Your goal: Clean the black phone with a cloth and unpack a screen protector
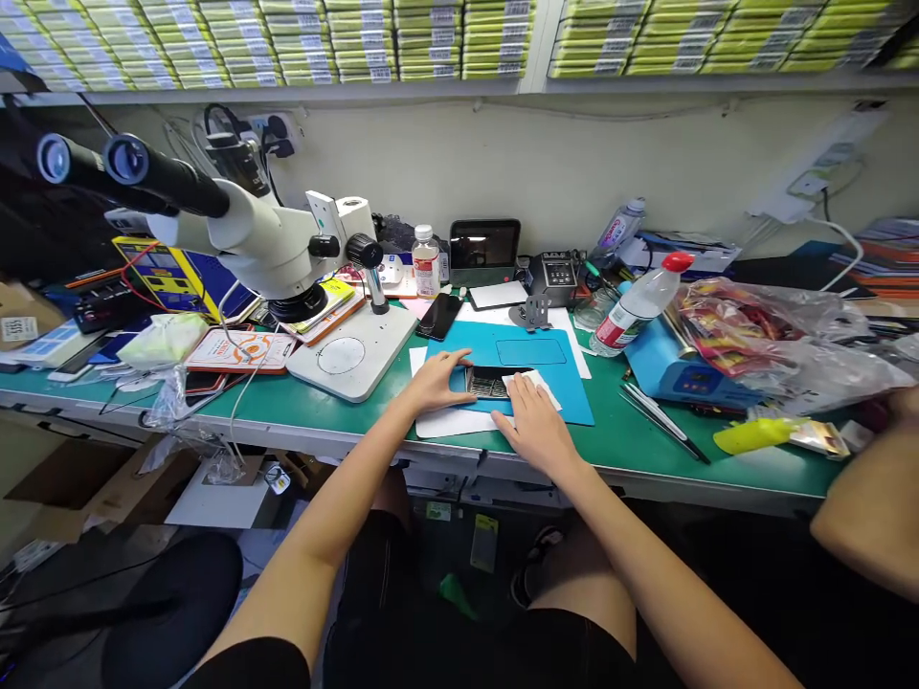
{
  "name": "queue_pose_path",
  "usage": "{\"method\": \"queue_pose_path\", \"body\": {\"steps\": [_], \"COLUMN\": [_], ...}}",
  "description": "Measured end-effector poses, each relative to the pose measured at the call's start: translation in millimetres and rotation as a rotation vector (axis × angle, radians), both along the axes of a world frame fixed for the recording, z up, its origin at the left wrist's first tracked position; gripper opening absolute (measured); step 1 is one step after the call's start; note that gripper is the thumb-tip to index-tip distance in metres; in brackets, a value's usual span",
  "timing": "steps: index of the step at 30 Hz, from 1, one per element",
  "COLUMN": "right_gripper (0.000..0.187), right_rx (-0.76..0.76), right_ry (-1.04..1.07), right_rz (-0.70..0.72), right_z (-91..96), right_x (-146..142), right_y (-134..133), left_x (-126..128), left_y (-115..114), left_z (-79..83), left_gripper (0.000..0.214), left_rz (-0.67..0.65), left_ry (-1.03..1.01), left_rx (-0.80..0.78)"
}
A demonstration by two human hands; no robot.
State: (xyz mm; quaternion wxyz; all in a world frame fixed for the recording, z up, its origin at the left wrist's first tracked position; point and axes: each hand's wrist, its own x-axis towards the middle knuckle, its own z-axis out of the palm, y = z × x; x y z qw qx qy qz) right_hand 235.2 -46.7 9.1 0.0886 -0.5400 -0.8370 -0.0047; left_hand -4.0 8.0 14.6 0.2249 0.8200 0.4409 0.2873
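Observation:
An opened phone point(490, 383) with its insides showing lies on a blue work mat point(567, 378) at the bench's front middle. My left hand point(437, 380) rests on the phone's left end, fingers curled over its edge. My right hand point(529, 424) presses a white wipe point(537, 382) flat against the phone's right part, fingers close together on it. White paper sheets point(449, 422) lie under the mat's near edge.
A white microscope point(277, 244) on its base point(351, 354) stands left of the mat. A dark phone point(439, 315), small bottle point(426, 262), red-capped lying bottle point(638, 304), tweezers point(664, 421) and plastic bags point(775, 344) surround it. Another person's arm point(872, 507) is at the right.

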Motion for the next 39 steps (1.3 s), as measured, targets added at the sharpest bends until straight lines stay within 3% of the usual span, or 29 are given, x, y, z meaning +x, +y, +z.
{"method": "queue_pose_path", "body": {"steps": [5,9,14,20,29,35,39], "right_gripper": [0.089,0.102,0.101,0.101,0.097,0.096,0.091], "right_rx": [-0.102,-0.143,-0.133,-0.069,-0.043,0.011,-0.045], "right_ry": [0.010,0.030,0.081,0.075,0.071,0.092,0.065], "right_rz": [-0.027,-0.025,0.040,0.100,0.029,0.042,0.075], "right_z": [8.8,15.8,12.8,2.9,0.1,-12.0,-4.2], "right_x": [-9.0,-41.4,-73.5,-59.5,-83.1,-73.8,-64.0], "right_y": [11.6,21.2,13.1,-4.4,26.0,-6.4,-11.3], "left_x": [0.7,-0.4,-1.1,-2.4,-2.8,-0.2,1.2], "left_y": [-1.1,0.4,4.0,5.2,12.5,10.7,9.3], "left_z": [1.7,-0.8,-5.3,-1.9,-9.8,-11.1,-10.2], "left_gripper": [0.082,0.080,0.080,0.077,0.056,0.049,0.055], "left_rz": [0.018,-0.006,-0.011,-0.052,0.057,0.063,0.089], "left_ry": [-0.008,-0.006,-0.013,-0.005,-0.018,-0.040,-0.066], "left_rx": [-0.015,0.005,0.017,0.026,0.004,0.009,0.015]}}
